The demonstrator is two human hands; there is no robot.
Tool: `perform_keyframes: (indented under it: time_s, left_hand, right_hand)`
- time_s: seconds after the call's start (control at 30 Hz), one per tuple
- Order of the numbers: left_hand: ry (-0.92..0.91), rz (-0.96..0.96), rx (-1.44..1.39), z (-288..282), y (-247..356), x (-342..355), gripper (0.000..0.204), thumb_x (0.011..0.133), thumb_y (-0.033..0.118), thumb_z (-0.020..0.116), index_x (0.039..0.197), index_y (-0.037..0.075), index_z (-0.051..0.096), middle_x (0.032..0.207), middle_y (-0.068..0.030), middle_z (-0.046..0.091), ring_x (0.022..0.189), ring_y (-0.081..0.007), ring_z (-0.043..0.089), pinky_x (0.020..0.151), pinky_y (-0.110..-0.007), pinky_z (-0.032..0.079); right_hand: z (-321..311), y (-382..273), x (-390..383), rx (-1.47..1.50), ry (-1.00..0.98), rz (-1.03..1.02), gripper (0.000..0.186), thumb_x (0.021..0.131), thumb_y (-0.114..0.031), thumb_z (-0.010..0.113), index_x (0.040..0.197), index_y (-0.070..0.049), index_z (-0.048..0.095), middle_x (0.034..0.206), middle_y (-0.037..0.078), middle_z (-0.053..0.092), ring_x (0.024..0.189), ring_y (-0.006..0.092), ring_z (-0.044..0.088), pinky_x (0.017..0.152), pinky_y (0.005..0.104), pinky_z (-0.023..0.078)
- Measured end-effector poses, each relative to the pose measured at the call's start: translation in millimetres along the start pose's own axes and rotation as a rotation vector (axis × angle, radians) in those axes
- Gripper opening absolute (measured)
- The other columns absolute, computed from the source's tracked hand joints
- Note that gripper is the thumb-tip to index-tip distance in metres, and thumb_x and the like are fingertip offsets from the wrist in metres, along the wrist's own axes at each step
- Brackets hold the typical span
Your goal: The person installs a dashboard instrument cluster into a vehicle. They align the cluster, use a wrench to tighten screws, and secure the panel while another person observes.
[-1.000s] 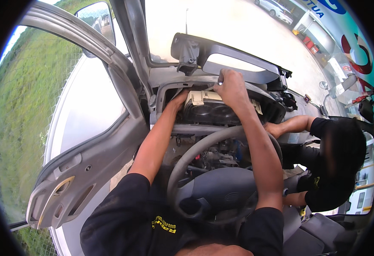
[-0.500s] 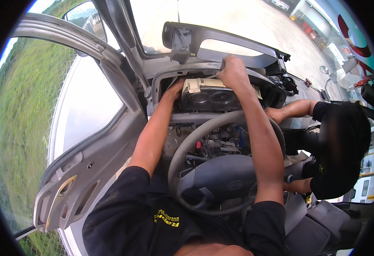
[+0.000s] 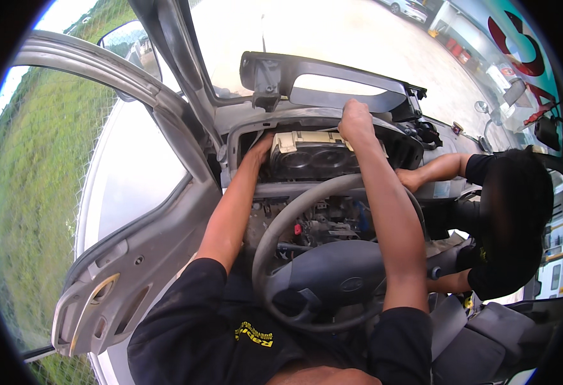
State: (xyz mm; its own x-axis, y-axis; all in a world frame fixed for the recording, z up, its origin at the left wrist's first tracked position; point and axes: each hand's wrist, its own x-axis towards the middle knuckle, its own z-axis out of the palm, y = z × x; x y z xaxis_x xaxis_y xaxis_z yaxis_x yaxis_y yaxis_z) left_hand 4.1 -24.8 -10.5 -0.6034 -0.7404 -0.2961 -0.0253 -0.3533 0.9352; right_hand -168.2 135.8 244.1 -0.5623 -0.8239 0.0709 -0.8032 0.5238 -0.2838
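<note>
The instrument cluster (image 3: 313, 158), with round dark dials and a cream back casing, sits tilted in the dashboard opening beyond the steering wheel (image 3: 263, 247). My left hand (image 3: 264, 147) reaches in at its left end, and the fingers are hidden there. My right arm passes over the wheel rim. At the top edge of the cluster, towards its right, my right hand (image 3: 357, 122) is closed with the fingers curled; whatever it grips is hidden from view. A loose dark dash trim surround (image 3: 342, 76) lies on the dashboard top just beyond the hand.
A co-worker in black (image 3: 512, 218) leans in from the right, one hand (image 3: 409, 179) at the dashboard beside the wheel. Below the cluster, wiring and brackets (image 3: 332, 221) are exposed. The driver's door (image 3: 118, 266) stands ajar at left. Seats (image 3: 474, 340) are at lower right.
The view has shifted slightly, so the dashboard sits lower in the picture. My right hand has moved a little to the right along the cluster's top. My left hand stays at its left end.
</note>
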Motion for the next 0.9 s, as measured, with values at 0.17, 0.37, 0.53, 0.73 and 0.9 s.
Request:
perform_keyframes:
  time_s: [0.17, 0.37, 0.53, 0.73, 0.9]
  left_hand:
    - [0.07, 0.032, -0.03, -2, -2, 2, 0.052, 0.11, 0.036, 0.055, 0.149, 0.003, 0.059, 0.146, -0.0122, 0.065, 0.132, -0.0232, 0.06, 0.113, -0.041, 0.046]
    - [0.118, 0.003, 0.042, 20, 15, -20, 0.051, 0.11, 0.036, 0.054, 0.147, 0.002, 0.061, 0.145, -0.0121, 0.065, 0.131, -0.022, 0.061, 0.112, -0.039, 0.047]
    - [0.051, -0.011, 0.001, 13, 18, -23, 0.054, 0.11, 0.038, 0.054, 0.149, 0.001, 0.059, 0.148, -0.0134, 0.063, 0.134, -0.0234, 0.059, 0.114, -0.04, 0.045]
    - [0.002, -0.017, -0.017, 18, 13, -17, 0.057, 0.11, 0.04, 0.054, 0.151, 0.001, 0.057, 0.151, -0.015, 0.06, 0.137, -0.025, 0.056, 0.116, -0.04, 0.043]
    - [-0.092, 0.013, -0.021, 34, -13, 15, 0.06, 0.11, 0.042, 0.053, 0.153, 0.0, 0.055, 0.154, -0.0163, 0.058, 0.14, -0.0264, 0.053, 0.119, -0.04, 0.04]
  right_hand:
    - [9, 8, 15, -0.015, -0.024, 0.018, 0.023, 0.087, 0.007, 0.071, 0.108, 0.001, 0.078, 0.121, 0.029, 0.074, 0.117, 0.0456, 0.071, 0.098, 0.0506, 0.06]
    - [12, 4, -2, 0.007, 0.076, -0.124, 0.023, 0.079, -0.004, 0.087, 0.099, 0.001, 0.077, 0.114, 0.029, 0.075, 0.111, 0.0454, 0.072, 0.096, 0.0505, 0.06]
    - [11, -11, -10, 0.064, 0.067, -0.226, 0.022, 0.08, -0.006, 0.086, 0.098, 0.003, 0.077, 0.108, 0.031, 0.074, 0.107, 0.0471, 0.073, 0.095, 0.0505, 0.06]
    - [8, -10, -9, 0.073, 0.089, -0.22, 0.022, 0.08, -0.007, 0.084, 0.096, 0.004, 0.077, 0.103, 0.032, 0.074, 0.103, 0.0479, 0.073, 0.095, 0.0513, 0.059]
    - [13, 17, -2, 0.018, 0.178, -0.267, 0.021, 0.078, -0.009, 0.082, 0.093, 0.004, 0.077, 0.1, 0.031, 0.074, 0.102, 0.0474, 0.073, 0.095, 0.051, 0.059]
